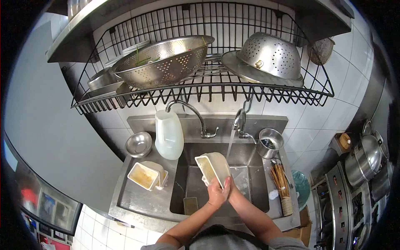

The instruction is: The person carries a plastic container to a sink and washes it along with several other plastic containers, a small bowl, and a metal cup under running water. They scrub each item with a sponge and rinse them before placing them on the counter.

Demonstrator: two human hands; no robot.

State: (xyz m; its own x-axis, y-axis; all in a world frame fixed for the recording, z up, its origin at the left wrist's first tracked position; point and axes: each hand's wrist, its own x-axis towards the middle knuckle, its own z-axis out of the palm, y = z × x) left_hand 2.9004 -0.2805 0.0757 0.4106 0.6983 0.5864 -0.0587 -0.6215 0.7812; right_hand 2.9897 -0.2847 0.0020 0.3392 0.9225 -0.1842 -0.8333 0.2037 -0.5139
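Note:
Over the steel sink [196,148], my left hand [217,192] and my right hand [229,186] are close together at the lower edge of a cream rectangular container [219,165]. The container is tilted, its opening facing left, with yellowish residue inside. Fingers of both hands are closed on its near end. Water runs from the right faucet [239,121] just behind it. Another small container [191,206] lies in the sink's near left corner. On the left counter stand more cream containers [143,176] with yellowish residue.
A white jug [169,135] and metal bowls [138,144] are left of the sink. On the right are a metal pot [270,143] and a stick brush [282,187]. Overhead, a black wire rack [200,89] holds colanders [166,62]. Pots [363,162] sit far right.

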